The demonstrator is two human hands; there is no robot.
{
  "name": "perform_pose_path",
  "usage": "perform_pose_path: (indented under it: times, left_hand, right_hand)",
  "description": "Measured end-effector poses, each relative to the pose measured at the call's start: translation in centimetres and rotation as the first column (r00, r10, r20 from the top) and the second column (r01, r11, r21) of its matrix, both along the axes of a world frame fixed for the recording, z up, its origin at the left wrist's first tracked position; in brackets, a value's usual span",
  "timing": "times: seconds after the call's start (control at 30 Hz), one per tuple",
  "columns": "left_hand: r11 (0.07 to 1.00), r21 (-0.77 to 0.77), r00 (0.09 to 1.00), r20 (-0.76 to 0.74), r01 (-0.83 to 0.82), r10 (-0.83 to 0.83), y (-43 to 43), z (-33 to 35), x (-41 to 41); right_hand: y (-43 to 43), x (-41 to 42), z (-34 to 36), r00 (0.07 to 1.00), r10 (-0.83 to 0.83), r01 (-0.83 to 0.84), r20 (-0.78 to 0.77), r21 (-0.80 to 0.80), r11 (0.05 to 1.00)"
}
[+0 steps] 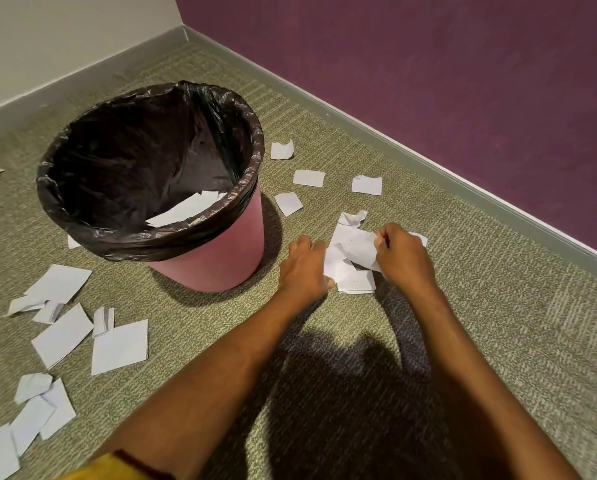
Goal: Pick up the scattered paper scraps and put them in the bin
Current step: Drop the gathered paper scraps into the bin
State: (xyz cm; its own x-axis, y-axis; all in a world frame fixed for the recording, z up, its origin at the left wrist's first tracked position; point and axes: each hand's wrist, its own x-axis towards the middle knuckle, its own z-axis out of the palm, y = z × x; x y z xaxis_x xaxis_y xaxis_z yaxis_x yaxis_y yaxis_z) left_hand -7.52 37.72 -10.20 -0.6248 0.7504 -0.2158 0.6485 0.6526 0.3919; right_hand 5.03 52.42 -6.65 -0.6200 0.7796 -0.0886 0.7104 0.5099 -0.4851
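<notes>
Though near the bin (220, 258), paper scraps (120, 346) across olive carpet (497, 323); purple wall (428, 81).

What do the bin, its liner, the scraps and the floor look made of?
Bin: probably plastic, smooth matte pink wall.
Liner: thin black plastic film, glossy, crinkled, folded over the rim.
Scraps: paper, matte white, creased, some torn.
Floor: carpet, low flecked green-beige pile.

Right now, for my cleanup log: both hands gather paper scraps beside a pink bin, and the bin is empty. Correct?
Not quite: the bin isn't empty. The head view shows white paper already lying inside its black liner. The rest holds: the left hand and right hand gather scraps beside the pink bin.
</notes>
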Motion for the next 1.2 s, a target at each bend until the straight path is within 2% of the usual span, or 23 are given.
perform_pose_path:
  times: [0.17,0.27,0.37,0.47,0.57,0.67,0.8,1.0,1.1,1.2]
  left_hand:
    - [0.999,-0.043,1.000,-0.002,0.005,-0.005,0.5,0.4,-0.3]
    - [0.998,-0.060,1.000,0.003,-0.012,0.012,0.8,0.2,-0.3]
    - [0.999,-0.042,0.999,-0.002,-0.032,0.032,0.6,-0.3,0.3]
    - [0.998,0.028,0.998,-0.003,-0.060,0.060,0.0,-0.7,0.9]
    - [0.991,0.093,0.995,-0.013,-0.092,0.094,-0.6,-1.1,1.5]
    - [0.960,0.161,0.969,0.133,-0.229,0.209,-0.9,-1.0,1.7]
    - [0.852,0.255,0.841,0.436,-0.458,0.322,-0.9,0.4,1.4]
    - [0.683,0.319,0.637,0.720,-0.657,0.276,-0.3,4.3,1.5]
    - [0.613,0.395,0.617,0.761,-0.685,0.199,0.6,7.5,1.8]
    - [0.554,0.468,0.603,0.794,-0.688,0.076,1.2,11.6,1.7]
  right_hand:
    - [1.2,-2.1,-0.4,0.996,-0.052,0.050,-0.074,-0.028,0.998]
    - [2.0,-3.2,-0.9,0.989,-0.039,0.019,-0.140,-0.145,0.989]
    - [2.5,-3.4,-1.7,0.995,0.089,-0.095,-0.038,-0.230,0.969]
    - [2.1,-3.1,-2.7,0.982,0.165,-0.153,0.094,-0.122,0.981]
    - [1.9,-3.4,-3.4,0.985,0.158,-0.153,0.073,-0.077,0.985]
    - [1.5,-3.7,-3.4,0.988,0.129,-0.124,0.080,-0.060,0.990]
    - [0.7,-3.4,-3.6,0.995,0.053,-0.054,0.082,0.009,0.999]
    - [-0.7,-2.7,-0.3,0.967,-0.198,0.176,-0.160,-0.139,0.974]
    - [-1.7,-3.1,3.8,0.872,-0.306,0.199,-0.382,-0.295,0.935]
    - [-2.8,-3.6,8.4,0.749,-0.373,0.129,-0.548,-0.431,0.893]
